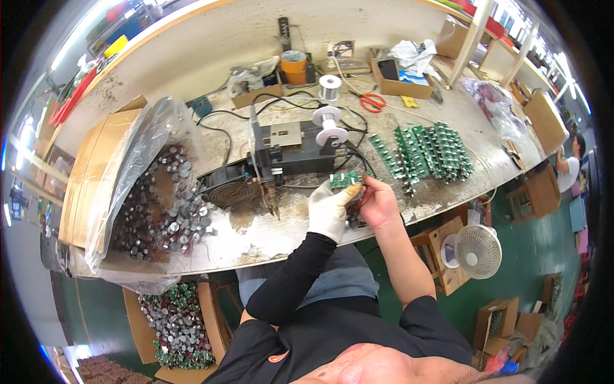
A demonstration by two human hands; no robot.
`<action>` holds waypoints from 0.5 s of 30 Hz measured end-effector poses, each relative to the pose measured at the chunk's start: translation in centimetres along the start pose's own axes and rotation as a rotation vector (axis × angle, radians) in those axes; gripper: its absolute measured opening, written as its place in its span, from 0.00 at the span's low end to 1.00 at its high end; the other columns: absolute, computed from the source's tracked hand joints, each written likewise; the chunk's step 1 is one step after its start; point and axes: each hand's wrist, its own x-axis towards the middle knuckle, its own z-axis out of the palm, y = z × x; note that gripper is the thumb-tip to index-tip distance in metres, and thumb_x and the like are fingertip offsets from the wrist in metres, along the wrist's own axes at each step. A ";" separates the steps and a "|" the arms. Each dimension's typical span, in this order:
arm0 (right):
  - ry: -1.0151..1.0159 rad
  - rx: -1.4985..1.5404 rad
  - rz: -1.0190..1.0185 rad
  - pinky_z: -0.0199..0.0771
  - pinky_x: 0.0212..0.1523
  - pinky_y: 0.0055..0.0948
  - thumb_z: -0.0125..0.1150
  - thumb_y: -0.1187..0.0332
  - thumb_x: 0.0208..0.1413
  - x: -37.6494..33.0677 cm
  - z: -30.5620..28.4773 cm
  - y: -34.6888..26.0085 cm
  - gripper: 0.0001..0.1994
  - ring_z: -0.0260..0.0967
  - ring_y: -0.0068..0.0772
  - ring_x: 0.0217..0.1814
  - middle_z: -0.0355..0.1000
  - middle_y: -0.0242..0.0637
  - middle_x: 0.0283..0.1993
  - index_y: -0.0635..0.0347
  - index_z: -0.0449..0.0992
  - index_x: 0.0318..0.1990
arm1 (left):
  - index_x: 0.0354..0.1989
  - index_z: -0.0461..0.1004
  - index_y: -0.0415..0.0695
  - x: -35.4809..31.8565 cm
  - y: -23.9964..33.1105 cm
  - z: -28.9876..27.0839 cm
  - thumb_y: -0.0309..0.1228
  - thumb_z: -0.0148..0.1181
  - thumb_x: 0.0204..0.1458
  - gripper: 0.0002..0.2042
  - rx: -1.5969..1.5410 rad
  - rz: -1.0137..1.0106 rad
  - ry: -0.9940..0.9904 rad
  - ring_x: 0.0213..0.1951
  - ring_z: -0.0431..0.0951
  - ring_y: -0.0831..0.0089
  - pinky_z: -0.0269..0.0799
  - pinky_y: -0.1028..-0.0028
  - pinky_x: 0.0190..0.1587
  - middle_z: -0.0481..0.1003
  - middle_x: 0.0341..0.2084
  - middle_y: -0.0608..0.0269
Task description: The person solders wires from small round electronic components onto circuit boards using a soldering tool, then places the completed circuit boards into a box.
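My left hand [329, 210], in a white glove with a yellowed fingertip, grips a small green circuit board [344, 180] over the table's front part. My bare right hand [378, 202] is closed at the board's right end, its fingertips pinched together. Thin dark reddish strands show beside those fingers, but what exactly they pinch is too small to tell. Just beyond my hands stands a black soldering machine [300, 150] with a solder spool [329, 125] mounted on it. Its tip [274, 203] points down at the tabletop, left of my gloved hand.
Rows of green circuit boards [435, 153] lie to the right. At left, small round metal parts with wires [173, 217] spill from a plastic-lined carton [96, 179]. Behind are orange-handled scissors [372, 102], another spool [330, 88] and an orange cup [293, 67]. A fan [476, 251] stands at right.
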 end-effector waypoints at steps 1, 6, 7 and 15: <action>0.037 0.009 0.002 0.68 0.39 0.19 0.49 0.74 0.59 0.0 0.0 0.1 0.11 0.66 0.22 0.33 0.72 0.32 0.38 0.64 0.71 0.48 | 0.45 0.70 0.35 0.1 -0.2 0.0 0.20 0.61 0.50 0.14 -0.044 0.003 -0.006 0.34 0.79 0.72 0.74 0.77 0.39 0.77 0.35 0.57; -0.037 -0.075 -0.264 0.68 0.45 0.26 0.52 0.73 0.58 -1.9 1.9 0.6 0.13 0.68 0.27 0.40 0.72 0.35 0.40 0.64 0.68 0.50 | 0.44 0.70 0.35 0.0 -0.2 0.7 0.23 0.63 0.49 0.15 0.252 0.294 0.099 0.35 0.77 0.74 0.73 0.77 0.40 0.77 0.35 0.58; -0.038 -0.077 -0.260 0.68 0.45 0.26 0.52 0.73 0.58 -2.1 2.4 0.8 0.13 0.68 0.27 0.40 0.72 0.35 0.40 0.64 0.68 0.50 | 0.44 0.70 0.35 0.0 -0.3 0.8 0.23 0.63 0.49 0.15 0.251 0.294 0.102 0.35 0.77 0.74 0.73 0.77 0.40 0.77 0.35 0.58; -0.046 -0.023 -0.215 0.69 0.51 0.31 0.56 0.75 0.55 -1.6 2.1 0.7 0.10 0.70 0.33 0.46 0.73 0.38 0.42 0.65 0.70 0.44 | 0.46 0.71 0.40 -0.6 -0.9 0.8 0.26 0.61 0.47 0.16 1.012 0.550 0.297 0.40 0.74 0.57 0.70 0.67 0.43 0.69 0.39 0.50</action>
